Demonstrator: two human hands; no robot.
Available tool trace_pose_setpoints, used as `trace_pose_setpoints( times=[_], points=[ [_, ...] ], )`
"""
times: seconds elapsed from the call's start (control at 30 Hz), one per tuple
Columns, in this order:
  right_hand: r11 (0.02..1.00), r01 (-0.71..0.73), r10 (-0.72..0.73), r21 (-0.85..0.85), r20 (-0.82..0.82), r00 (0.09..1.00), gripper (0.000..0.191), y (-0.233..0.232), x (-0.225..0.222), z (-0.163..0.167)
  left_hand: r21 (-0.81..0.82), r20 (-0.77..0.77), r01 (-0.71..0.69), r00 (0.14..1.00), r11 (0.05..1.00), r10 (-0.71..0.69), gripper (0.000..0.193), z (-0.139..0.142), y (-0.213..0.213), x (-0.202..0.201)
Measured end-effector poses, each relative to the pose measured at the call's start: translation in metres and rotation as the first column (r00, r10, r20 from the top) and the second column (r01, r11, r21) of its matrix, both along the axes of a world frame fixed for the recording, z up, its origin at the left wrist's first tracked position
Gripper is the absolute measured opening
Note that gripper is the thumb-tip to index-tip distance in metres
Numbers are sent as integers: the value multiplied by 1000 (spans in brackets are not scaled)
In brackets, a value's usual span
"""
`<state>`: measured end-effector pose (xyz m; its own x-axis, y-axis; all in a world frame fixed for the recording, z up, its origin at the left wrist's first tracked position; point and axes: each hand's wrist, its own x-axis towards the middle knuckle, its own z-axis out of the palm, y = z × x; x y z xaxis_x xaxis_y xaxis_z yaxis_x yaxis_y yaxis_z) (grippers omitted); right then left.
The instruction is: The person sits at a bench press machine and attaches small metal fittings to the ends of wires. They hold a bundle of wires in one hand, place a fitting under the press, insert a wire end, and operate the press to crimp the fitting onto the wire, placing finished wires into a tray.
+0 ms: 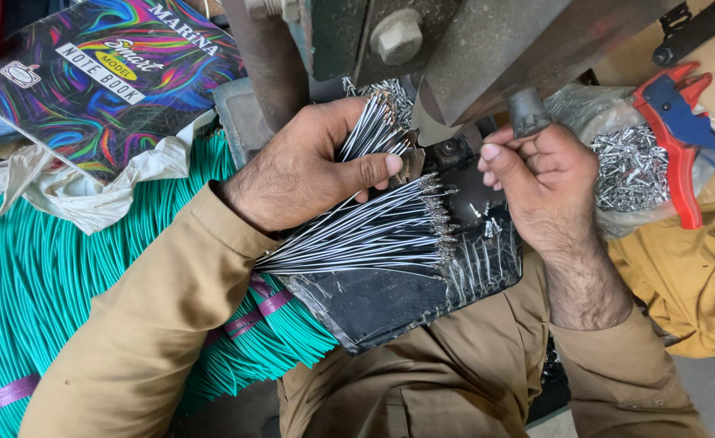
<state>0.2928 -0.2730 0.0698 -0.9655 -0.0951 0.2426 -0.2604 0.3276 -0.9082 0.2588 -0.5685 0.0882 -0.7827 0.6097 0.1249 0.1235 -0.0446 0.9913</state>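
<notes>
**Head view: two hands working thin wires under a metal press**

Head camera is looking down on a grey metal press (487,49), and everything is lying around it. Just below the press, the left hand (309,166) is clamping its fingers and thumb around a bundle of thin black-and-white wires (374,231); the wires are fanning out below the hand, their metal-tipped ends pointing toward the space under the press, and a few more are sticking up between the fingers toward the press. Right of that hand, directly beneath the press, the right hand (540,178) is curling its fingers inward, thumb raised; whether it is pinching anything cannot be told. Both hands are hovering over a black taped pad (398,300) below the press. Right of the press, a clear bag of small metal terminals (629,166) is sitting beside red-and-blue crimping pliers (682,130). Left of the press, a colourful notebook (102,77) is resting above a big bundle of green wires (41,276).
</notes>
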Motion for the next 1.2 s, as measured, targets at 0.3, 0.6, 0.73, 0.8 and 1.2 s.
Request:
trace_pose_setpoints(
  times=[0.3,0.6,0.73,0.8,1.2],
  points=[
    [978,-189,184,-86,-64,981,8,-39,-14,-10,-72,-5,-57,998,996,57,16,-17,1,-10],
    [989,-147,146,-11,-35,989,11,-54,-36,-12,-52,-15,-68,998,996,67,19,-14,-9,-26],
    [989,-145,143,-34,-42,989,11,-39,-34,-20,-67,-33,-92,995,994,90,19,-16,5,-20],
    [996,-75,75,51,10,997,10,-30,-30,-22,-68,-44,-104,994,992,101,19,-17,12,-14],
    [957,-263,265,-126,-2,964,10,1,-8,-9,-18,-74,-77,994,997,76,20,-23,36,-3]
  ],
)
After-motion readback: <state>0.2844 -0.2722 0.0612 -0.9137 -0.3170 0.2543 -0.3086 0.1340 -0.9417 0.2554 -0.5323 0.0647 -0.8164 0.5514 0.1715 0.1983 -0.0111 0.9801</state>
